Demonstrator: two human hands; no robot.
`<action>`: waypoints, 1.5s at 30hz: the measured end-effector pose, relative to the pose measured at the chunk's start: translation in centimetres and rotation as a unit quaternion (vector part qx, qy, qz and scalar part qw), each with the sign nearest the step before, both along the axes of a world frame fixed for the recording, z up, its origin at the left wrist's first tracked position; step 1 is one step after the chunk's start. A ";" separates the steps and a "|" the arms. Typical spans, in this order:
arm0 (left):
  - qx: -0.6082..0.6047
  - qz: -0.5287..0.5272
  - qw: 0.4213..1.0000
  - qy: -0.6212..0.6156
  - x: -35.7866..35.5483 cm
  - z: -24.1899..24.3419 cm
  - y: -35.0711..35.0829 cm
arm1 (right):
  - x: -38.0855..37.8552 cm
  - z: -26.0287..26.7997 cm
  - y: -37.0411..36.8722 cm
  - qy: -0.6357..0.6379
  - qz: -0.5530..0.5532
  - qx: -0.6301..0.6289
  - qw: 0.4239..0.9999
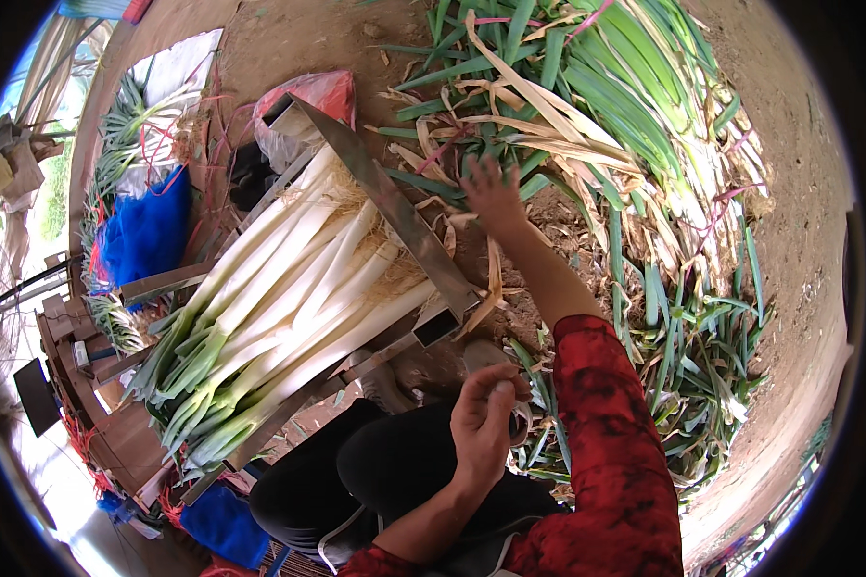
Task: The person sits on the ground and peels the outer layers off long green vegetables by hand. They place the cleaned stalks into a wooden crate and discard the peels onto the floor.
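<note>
My right hand [494, 191], slightly blurred, reaches forward with its fingers spread over the near edge of a loose pile of leeks or large Welsh onions [628, 108] on the ground. Nothing shows in its grasp. Above my knees, my left hand [480, 425] is curled, thumb against the fingers, and no thing is visible in it. To its left, a layer of cleaned white stalks [296, 281] lies across a metal frame [390, 195]. Their roots rest toward the flat metal end bar, and their green tops hang toward the lower left.
Dry husks and cut green leaves [693, 389] litter the soil at the right. Beyond the frame sit a red and clear plastic bag [314, 108], blue netting [148, 227] and bundled stalks [126, 137] with red ties. More blue material [224, 523] lies at the lower left.
</note>
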State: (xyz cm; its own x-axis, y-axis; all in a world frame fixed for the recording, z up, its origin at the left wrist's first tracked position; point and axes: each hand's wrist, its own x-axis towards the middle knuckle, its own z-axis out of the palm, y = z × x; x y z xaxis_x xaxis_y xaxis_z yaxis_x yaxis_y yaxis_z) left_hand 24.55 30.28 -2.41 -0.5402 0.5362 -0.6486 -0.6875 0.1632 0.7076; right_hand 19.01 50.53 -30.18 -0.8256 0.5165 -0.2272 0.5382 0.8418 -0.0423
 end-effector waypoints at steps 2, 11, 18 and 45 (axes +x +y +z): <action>0.009 0.004 1.000 -0.014 0.2 -0.3 -0.4 | -0.7 1.3 2.4 -0.069 -0.077 -0.038 0.994; 0.023 -0.086 0.996 -0.014 2.0 0.4 -0.4 | 17.5 -1.0 -2.3 0.018 -0.074 -0.089 0.993; 0.047 -0.163 0.985 0.031 4.9 0.8 -0.4 | 48.3 2.0 -18.5 -0.084 -0.168 0.041 0.981; 0.031 -0.271 0.961 0.046 10.7 1.9 3.2 | 29.8 0.7 7.5 0.015 -0.462 -0.059 0.885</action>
